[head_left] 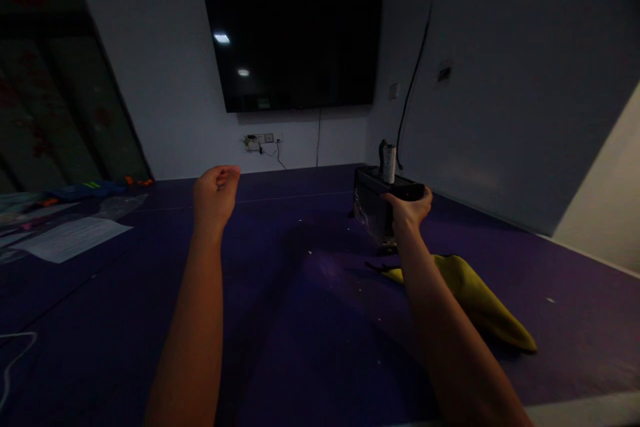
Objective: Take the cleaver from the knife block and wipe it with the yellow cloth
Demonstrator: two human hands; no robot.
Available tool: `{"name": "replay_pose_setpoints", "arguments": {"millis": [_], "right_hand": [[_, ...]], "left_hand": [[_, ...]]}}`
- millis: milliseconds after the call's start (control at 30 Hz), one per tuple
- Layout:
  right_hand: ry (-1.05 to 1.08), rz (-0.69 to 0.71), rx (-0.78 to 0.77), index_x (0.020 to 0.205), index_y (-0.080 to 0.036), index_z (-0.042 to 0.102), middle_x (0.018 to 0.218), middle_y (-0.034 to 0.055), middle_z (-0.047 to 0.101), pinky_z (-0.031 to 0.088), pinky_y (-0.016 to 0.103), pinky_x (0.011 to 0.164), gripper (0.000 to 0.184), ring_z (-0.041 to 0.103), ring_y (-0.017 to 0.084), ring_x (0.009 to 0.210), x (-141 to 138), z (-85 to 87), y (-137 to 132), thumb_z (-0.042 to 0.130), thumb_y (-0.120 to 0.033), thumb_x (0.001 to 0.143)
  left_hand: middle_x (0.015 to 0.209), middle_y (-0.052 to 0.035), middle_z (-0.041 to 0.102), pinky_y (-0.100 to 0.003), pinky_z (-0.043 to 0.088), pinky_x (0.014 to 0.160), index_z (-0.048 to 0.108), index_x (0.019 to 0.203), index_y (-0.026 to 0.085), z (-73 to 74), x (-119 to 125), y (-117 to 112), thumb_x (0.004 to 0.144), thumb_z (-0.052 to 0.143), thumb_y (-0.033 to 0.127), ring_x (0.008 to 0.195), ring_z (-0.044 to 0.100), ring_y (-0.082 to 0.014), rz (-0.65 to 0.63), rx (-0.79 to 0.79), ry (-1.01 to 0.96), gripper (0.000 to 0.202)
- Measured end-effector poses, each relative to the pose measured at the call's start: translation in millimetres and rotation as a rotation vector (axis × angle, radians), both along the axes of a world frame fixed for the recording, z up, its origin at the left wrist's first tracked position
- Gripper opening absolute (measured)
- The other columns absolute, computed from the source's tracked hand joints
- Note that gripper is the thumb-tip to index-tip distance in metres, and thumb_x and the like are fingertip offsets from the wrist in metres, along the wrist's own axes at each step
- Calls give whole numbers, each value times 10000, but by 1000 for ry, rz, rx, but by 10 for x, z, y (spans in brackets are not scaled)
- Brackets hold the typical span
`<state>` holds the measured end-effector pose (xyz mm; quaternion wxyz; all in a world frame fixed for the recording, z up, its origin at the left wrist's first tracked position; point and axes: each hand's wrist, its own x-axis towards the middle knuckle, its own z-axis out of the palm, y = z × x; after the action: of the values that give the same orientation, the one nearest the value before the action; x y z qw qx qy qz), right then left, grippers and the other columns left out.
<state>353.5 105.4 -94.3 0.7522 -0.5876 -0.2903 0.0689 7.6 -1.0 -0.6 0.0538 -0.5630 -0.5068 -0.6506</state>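
My right hand [411,209] grips the near end of a black box [373,203], with the thumb and fingers spread to either side of its upper edge. The box stands on the purple floor mat and looks like a boxy device, but its kind is too dark to tell. On its top stands a pale cylinder [389,165] with a small dark object [382,155] beside it. My left hand [217,195] is raised above the mat with fingers curled in; whatever they may hold is hidden. Under my right forearm lies a yellow cloth-like item [480,300].
A purple mat [300,320] covers the floor, dotted with small white scraps. Paper sheets [75,238], clear plastic [120,205] and blue fabric [85,190] lie at the left. A television [300,50] hangs on the wall above sockets [263,139]. A black cable [417,67] runs down at the right.
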Motion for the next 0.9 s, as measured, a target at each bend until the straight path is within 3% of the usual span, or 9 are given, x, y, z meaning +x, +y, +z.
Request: {"name": "replay_pose_setpoints", "arguments": {"millis": [233, 367, 500, 667, 833, 900], "right_hand": [[-41, 14, 48, 1202, -200, 417, 1218, 84, 484, 327, 463, 997, 888, 435, 295, 1150, -61, 52, 48, 744, -267, 379], [-15, 128, 199, 1179, -191, 407, 1172, 53, 509, 371, 405, 970, 850, 478, 245, 1100, -163, 169, 50, 724, -270, 394], [85, 358, 351, 1098, -199, 439, 1069, 23, 535, 451, 357, 864, 761, 530, 209, 992, -331, 314, -30, 717, -238, 390], [221, 729, 413, 845, -216, 510, 733, -63, 552, 476, 267, 644, 521, 551, 136, 686, -593, 476, -245, 700, -141, 366], [263, 1151, 324, 670, -206, 545, 602, -82, 573, 429, 212, 575, 304, 531, 105, 587, -830, 579, -471, 646, -96, 405], [280, 1303, 239, 675, -205, 569, 599, -78, 591, 426, 215, 575, 291, 542, 110, 584, -901, 587, -530, 633, -90, 415]], "left_hand": [[834, -70, 650, -297, 458, 742, 642, 834, 139, -18, -2, 29, 746, 515, 440, 767, 595, -176, -37, 0, 9, 339], [833, -69, 649, -299, 458, 743, 642, 839, 139, -24, 6, 27, 751, 510, 446, 779, 599, -180, -23, -14, 29, 346], [876, -81, 652, -325, 455, 777, 638, 871, 144, -36, 35, 40, 754, 511, 469, 833, 601, -197, -48, -24, 37, 368], [1083, -144, 608, -365, 398, 901, 584, 1054, 144, -143, 67, 251, 708, 566, 545, 1025, 556, -234, -153, -81, -7, 530], [1336, -178, 418, -380, 310, 1000, 452, 1235, 154, -384, 69, 556, 655, 589, 615, 1250, 374, -263, -290, -203, -189, 753], [1318, -168, 443, -397, 350, 967, 460, 1227, 160, -447, 68, 580, 667, 540, 652, 1236, 392, -272, -364, -228, -256, 750]]}}
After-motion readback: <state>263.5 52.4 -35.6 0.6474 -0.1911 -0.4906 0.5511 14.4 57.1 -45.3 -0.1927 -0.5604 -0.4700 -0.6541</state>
